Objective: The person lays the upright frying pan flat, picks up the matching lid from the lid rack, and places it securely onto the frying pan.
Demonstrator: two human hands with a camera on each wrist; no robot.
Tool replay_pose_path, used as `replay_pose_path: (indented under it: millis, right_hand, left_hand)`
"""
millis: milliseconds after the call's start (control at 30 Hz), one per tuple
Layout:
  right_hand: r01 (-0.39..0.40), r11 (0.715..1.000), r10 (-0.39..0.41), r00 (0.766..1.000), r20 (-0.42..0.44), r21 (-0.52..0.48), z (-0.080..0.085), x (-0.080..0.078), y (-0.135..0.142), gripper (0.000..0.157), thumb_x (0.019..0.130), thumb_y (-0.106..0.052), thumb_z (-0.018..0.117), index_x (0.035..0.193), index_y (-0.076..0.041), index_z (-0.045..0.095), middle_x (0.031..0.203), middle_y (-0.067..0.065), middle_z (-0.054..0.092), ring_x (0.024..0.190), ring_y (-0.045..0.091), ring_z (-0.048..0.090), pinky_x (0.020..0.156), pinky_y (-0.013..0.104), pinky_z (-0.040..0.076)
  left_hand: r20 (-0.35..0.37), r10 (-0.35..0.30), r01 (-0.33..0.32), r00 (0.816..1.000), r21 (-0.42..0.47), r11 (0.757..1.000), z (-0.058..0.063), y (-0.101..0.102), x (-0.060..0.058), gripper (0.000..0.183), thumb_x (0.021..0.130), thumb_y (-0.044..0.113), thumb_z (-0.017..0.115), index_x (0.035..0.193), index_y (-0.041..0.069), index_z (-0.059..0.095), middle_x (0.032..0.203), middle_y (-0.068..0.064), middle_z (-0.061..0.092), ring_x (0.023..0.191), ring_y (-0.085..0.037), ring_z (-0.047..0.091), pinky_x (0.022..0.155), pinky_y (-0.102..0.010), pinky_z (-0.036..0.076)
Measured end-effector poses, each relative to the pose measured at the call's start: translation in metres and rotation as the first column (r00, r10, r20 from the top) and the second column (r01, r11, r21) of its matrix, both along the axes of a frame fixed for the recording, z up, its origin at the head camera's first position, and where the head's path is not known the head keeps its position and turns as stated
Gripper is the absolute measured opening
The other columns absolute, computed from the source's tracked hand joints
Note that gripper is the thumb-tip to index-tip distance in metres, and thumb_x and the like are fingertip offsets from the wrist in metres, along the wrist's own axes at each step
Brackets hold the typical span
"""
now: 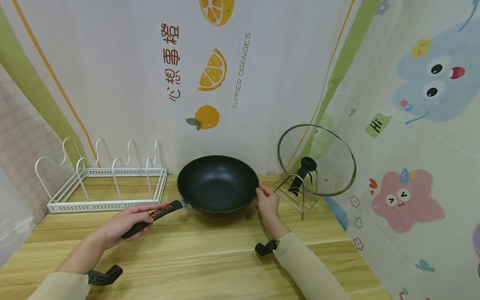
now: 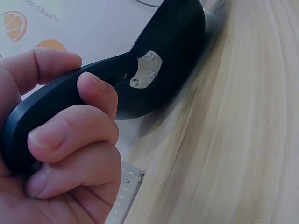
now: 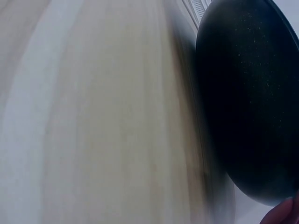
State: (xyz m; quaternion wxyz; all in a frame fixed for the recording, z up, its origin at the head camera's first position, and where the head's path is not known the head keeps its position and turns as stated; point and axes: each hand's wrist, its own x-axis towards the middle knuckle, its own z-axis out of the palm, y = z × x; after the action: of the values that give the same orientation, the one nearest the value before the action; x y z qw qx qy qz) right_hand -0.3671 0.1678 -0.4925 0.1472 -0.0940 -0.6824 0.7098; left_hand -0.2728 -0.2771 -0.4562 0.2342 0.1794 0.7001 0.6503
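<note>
A black wok is at the back middle of the wooden table, its open side facing up and toward me. My left hand grips its long black handle, which has red lettering. In the left wrist view, the fingers curl round the handle near a riveted metal plate on the wok's side. On the far side from the handle, my right hand pinches the wok's right edge. Only fingertips of it show in the right wrist view. Whether the wok's base touches the table is hard to tell.
To the left stands a white metal rack with several curved dividers. A glass lid with a black knob leans in a small wire stand close to my right hand. Behind the wooden table hangs a printed curtain.
</note>
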Motion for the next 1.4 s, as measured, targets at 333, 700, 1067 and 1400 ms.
replay_pose_path:
  millis: [333,700,1067,1400]
  right_hand:
    - [0.011,1.000,-0.011,1.000,0.005,0.013,0.000,0.005,-0.003,0.038,0.106,-0.013,0.067,0.143,-0.005,0.072,0.098,0.008,0.074,0.046,0.003,0.045,0.046,0.018,0.040]
    - [0.012,1.000,-0.011,1.000,-0.011,0.004,-0.002,0.008,-0.006,0.040,0.106,-0.012,0.066,0.144,-0.003,0.071,0.082,-0.005,0.066,0.045,0.004,0.044,0.046,0.017,0.039]
    - [0.017,1.000,-0.017,1.000,-0.008,-0.016,-0.001,0.011,-0.008,0.039,0.106,-0.013,0.067,0.144,-0.006,0.072,0.079,-0.006,0.066,0.043,0.003,0.043,0.044,0.017,0.038]
    - [0.016,1.000,-0.017,1.000,-0.026,-0.021,-0.001,0.014,-0.008,0.040,0.105,-0.012,0.067,0.143,-0.002,0.072,0.082,0.001,0.070,0.044,0.004,0.042,0.044,0.018,0.038]
  left_hand:
    - [0.002,-0.020,0.020,1.000,0.012,1.000,-0.001,-0.006,-0.004,0.055,0.109,0.006,0.052,0.149,0.040,0.068,0.081,0.003,0.066,0.053,-0.002,0.047,0.048,-0.017,0.040]
    - [0.018,-0.026,0.025,1.000,0.005,1.000,0.001,-0.009,-0.006,0.054,0.109,0.007,0.052,0.149,0.038,0.068,0.083,0.003,0.065,0.055,-0.003,0.049,0.048,-0.016,0.040]
    - [0.030,-0.028,0.028,0.999,0.018,0.999,-0.001,-0.013,-0.009,0.054,0.109,0.007,0.051,0.147,0.039,0.069,0.082,0.004,0.065,0.054,-0.002,0.048,0.047,-0.016,0.039]
    - [0.049,0.001,0.001,0.999,-0.033,0.999,0.003,-0.013,-0.008,0.052,0.108,0.009,0.055,0.148,0.039,0.069,0.084,0.001,0.064,0.057,-0.003,0.051,0.048,-0.016,0.039]
